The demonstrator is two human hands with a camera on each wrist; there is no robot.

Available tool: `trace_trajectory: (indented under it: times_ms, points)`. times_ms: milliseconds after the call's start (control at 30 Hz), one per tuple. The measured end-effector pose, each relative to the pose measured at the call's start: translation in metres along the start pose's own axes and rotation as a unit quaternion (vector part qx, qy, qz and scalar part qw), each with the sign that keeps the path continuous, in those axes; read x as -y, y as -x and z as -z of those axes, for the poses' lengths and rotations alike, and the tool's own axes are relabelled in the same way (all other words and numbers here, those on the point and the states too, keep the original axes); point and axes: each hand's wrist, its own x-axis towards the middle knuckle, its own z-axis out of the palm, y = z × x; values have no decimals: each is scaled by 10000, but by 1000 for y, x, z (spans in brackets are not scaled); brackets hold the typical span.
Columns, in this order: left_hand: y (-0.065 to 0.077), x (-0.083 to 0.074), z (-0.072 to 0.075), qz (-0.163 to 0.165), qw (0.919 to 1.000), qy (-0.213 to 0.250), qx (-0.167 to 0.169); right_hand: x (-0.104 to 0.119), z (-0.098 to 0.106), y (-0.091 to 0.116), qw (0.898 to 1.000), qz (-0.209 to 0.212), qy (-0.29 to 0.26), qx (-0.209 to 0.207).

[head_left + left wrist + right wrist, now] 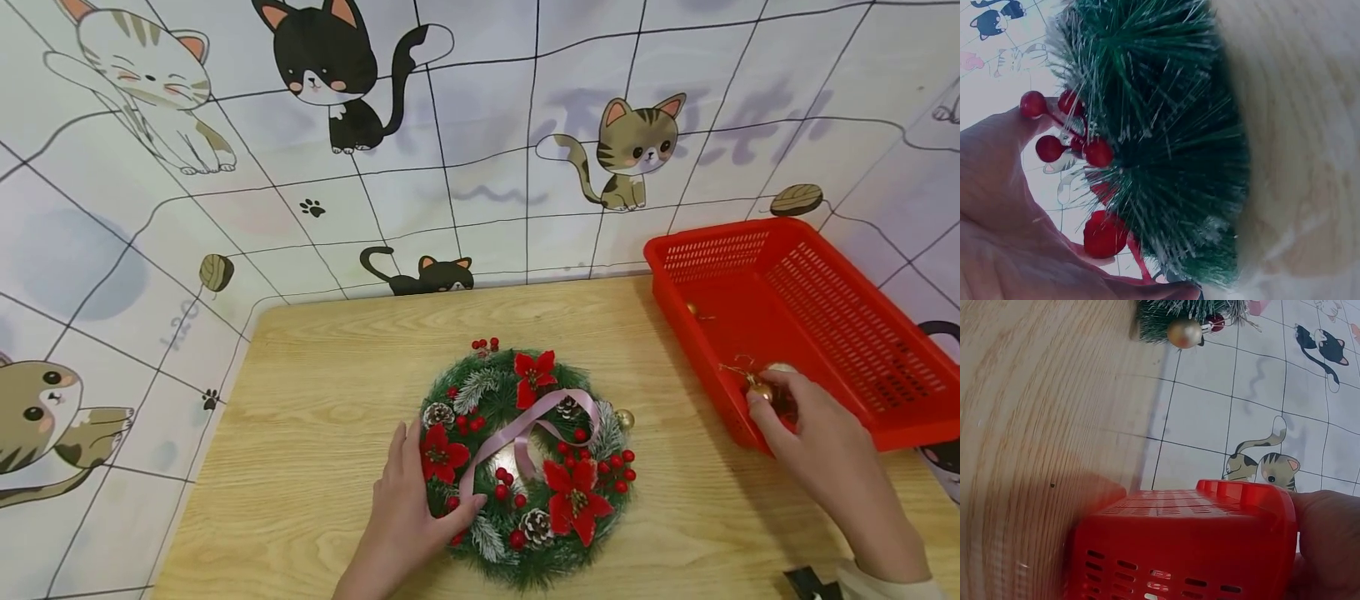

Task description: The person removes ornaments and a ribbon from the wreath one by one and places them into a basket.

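Item: green wreath, one. Lying flat on the wooden tabletop, left of the basket; the flat position is probably keeping its decorated face up and within reach of both hands.

Fittings: red flowers, frosted sprigs, pinecones and berries are ringing the face. A pink ribbon is trailing loosely over the middle. A gold bauble is sitting at the right edge; whether it is hanging attached or merely leaning there, one cannot tell.

Left hand: spanning the wreath's left rim and holding it, thumb over the face, fingers along the outer side; the grip is seemingly steadying the ring against sliding.

Right hand: reaching over the basket's near-left side, thumb and fingers drawn close, apparently pinching a small gold ornament with a thread. The fine pinch is presumably suiting so small and round a piece. The right wrist view is hiding the fingertips behind the rim.

Container: red basket, standing at the right. A paler bauble is lying beside the fingers, another small gold piece farther back; the walls are likely stopping them from rolling off.
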Motion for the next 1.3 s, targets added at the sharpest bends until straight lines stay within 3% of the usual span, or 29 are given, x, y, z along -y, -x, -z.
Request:
trace_trajectory:
  times_ms: [100,367,767,1067,1300]
  points:
    - [2,-2,-3,16,9998,158,77,1,0,0,9999,-53,37,142]
    - [4,-2,-6,-345,9989,315,-17,3,0,1,9991,-184,161,359]
    - [0,6,-5,-281,9975,586,293,12,-8,9,9994,-305,-79,-122]
    - [-6,11,0,-350,9957,689,513,21,-17,19,9945,386,-391,-891]
    - [-11,19,2,-578,9936,716,657,33,-30,24,9786,1262,-853,-1384]
